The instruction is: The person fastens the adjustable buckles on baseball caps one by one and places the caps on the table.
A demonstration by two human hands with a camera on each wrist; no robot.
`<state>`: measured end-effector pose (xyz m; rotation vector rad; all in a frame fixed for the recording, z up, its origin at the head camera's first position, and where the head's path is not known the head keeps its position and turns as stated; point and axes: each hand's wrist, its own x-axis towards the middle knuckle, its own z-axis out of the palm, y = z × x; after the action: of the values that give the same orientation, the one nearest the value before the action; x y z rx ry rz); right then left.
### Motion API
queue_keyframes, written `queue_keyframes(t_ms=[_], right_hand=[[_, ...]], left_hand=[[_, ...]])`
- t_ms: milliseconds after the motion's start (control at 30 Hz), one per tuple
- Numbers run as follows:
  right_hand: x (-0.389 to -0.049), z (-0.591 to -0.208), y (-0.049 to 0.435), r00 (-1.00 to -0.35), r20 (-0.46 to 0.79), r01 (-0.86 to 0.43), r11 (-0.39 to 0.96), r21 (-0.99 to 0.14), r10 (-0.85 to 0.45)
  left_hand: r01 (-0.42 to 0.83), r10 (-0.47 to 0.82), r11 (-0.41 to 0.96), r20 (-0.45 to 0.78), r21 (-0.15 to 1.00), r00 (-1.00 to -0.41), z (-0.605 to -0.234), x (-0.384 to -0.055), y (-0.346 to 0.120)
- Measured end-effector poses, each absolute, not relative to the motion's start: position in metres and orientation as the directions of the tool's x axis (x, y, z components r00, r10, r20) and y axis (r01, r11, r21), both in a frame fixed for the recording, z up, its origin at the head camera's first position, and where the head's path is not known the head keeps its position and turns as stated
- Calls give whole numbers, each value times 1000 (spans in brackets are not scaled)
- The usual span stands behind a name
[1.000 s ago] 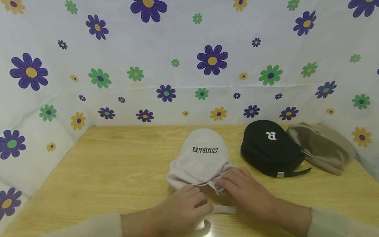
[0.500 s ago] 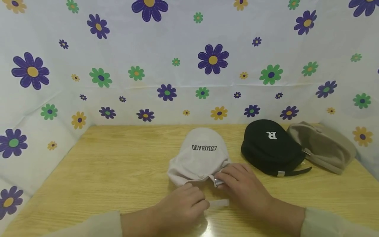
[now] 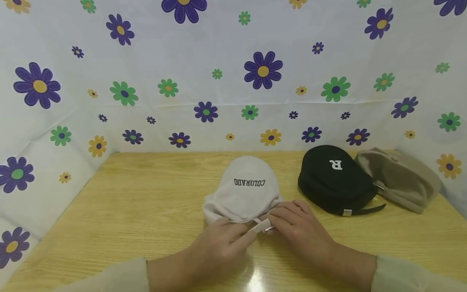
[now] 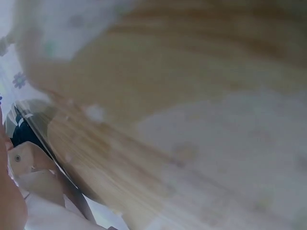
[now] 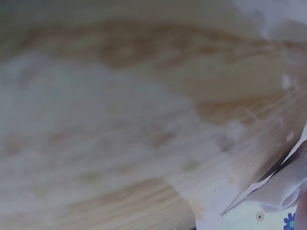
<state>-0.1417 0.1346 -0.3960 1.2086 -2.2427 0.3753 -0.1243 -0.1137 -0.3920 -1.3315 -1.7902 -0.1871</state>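
A pale baseball cap (image 3: 249,194) lettered COLORADO lies on the table, its lettering upside down in the head view and its back edge toward me. My left hand (image 3: 215,247) pinches the cap's light strap (image 3: 260,226), whose end reaches across to the right fingers. At the right back edge my right hand (image 3: 303,231) grips the cap beside a small metal buckle, mostly covered by the strap and fingers. In the left wrist view a slice of the pale cap (image 4: 53,215) shows low at the left. Pale cloth (image 5: 280,191) appears at the right wrist view's lower right.
To the right sits a black cap (image 3: 332,182) with a white R and a loose strap end. A brown cap (image 3: 405,178) leans against it at the table's right side. Flower-printed cloth (image 3: 219,40) hangs behind the wooden table (image 3: 146,190).
The strap end, pointing right low over the table earlier, has risen with my left hand to the buckle by the right fingers. My right hand keeps its grip on the cap's edge.
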Motion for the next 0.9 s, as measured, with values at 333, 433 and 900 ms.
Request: queue_keyframes(t_ms=[333, 433, 900], right_hand=[[-140, -396, 133, -443, 645, -870, 473, -140, -623], [-139, -395, 133, -479, 632, -852, 495, -168, -609], [-140, -392, 135, -540, 661, -781, 603, -164, -520]], left_hand=[[890, 434, 456, 876, -12, -210, -385, -126, -114], [872, 246, 434, 901, 227, -358, -380, -126, -114], [877, 230, 453, 930, 157, -285, -363, -114, -159]])
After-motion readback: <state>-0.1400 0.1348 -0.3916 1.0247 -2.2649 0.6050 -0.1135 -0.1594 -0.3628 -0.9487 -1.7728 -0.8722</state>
